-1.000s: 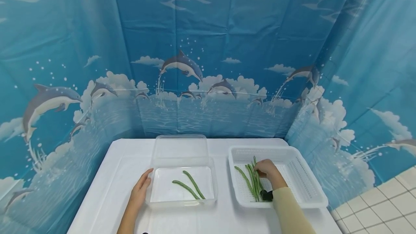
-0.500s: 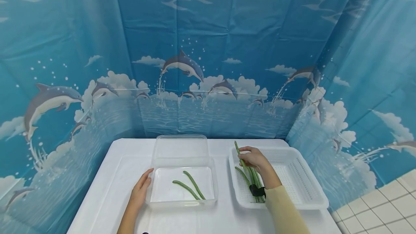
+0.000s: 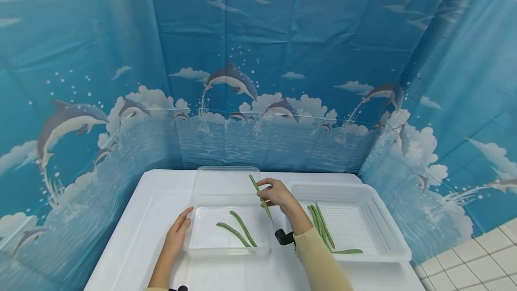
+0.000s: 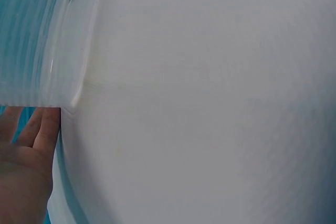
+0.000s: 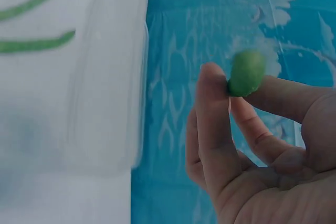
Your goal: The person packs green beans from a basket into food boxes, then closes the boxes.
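From my end I see the left hand (image 3: 176,237) and the right hand (image 3: 278,196), both bare. The right sleeve (image 3: 319,262) is long and pale yellow; of the left sleeve (image 3: 156,288) I get only a matching edge. 1 stubby black wrist camera (image 3: 284,237), bent, sits by the right cuff (image 3: 302,238); 1 rounded black piece (image 3: 182,288) shows near the left forearm (image 3: 160,267).

So the bare left hand (image 3: 176,232) is lower left of centre in the head view, fingers pretty much straight. Bare right hand (image 3: 278,194) is just below the middle, pinching, pale yellow sleeve (image 3: 323,259) slanting up behind it.
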### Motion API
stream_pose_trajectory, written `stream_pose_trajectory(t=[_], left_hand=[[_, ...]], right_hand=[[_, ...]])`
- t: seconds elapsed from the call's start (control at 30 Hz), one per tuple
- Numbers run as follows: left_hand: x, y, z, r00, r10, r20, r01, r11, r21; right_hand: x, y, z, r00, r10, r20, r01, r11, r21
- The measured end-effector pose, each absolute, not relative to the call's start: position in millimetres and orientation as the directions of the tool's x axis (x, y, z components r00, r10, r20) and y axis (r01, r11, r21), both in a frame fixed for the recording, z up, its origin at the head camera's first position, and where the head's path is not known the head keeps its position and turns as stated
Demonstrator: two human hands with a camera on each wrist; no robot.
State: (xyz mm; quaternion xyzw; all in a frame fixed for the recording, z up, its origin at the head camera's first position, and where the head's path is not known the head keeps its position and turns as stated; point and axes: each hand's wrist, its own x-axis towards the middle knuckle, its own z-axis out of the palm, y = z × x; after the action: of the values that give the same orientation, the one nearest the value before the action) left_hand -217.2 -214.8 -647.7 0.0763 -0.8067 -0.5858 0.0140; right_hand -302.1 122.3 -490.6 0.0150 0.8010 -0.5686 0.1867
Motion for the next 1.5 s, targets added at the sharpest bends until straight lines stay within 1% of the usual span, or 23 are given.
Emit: stream_pose_trajectory(t=[0.3, 0.47, 0.6, 0.8, 1.2, 1.3, 1.5], left_hand=[[-217.0, -212.8, -646.2, -0.988, -0.142, -0.062, -0.102, 0.302, 0.948], [-215.8, -213.4, -646.7, -0.988, -0.145, -0.054, -0.095, 0.296, 0.951], [-216.8, -212.7, -648.0, -0.988, -0.148, -0.047, -0.09, 0.297, 0.951], [-219.1, -212.3, -649.9, -0.986, -0.159, -0.041, -0.088, 0.302, 0.949], [-218.0, -211.3, -649.0, -0.986, -0.154, -0.07, -0.113, 0.295, 0.949], [-217.8, -211.7, -648.6, -0.986, -0.154, -0.066, -0.11, 0.299, 0.948], [-217.1, -213.1, -649.2, -0.986, -0.152, -0.07, -0.114, 0.299, 0.947]], right_hand=[[-296.2, 71.3, -520.4, -0.894, -0.281, -0.349, 0.232, 0.375, -0.897], [-294.4, 54.7, -537.8, -0.883, -0.278, -0.379, 0.234, 0.439, -0.867], [-291.7, 47.0, -550.6, -0.878, -0.247, -0.411, 0.243, 0.509, -0.826], [-287.0, 42.5, -567.1, -0.881, -0.204, -0.427, 0.241, 0.583, -0.776], [-280.1, 47.3, -589.7, -0.879, -0.207, -0.429, 0.223, 0.618, -0.754], [-279.6, 48.8, -589.4, -0.883, -0.204, -0.424, 0.219, 0.619, -0.754], [-281.3, 55.5, -575.5, -0.874, -0.225, -0.431, 0.248, 0.556, -0.793]])
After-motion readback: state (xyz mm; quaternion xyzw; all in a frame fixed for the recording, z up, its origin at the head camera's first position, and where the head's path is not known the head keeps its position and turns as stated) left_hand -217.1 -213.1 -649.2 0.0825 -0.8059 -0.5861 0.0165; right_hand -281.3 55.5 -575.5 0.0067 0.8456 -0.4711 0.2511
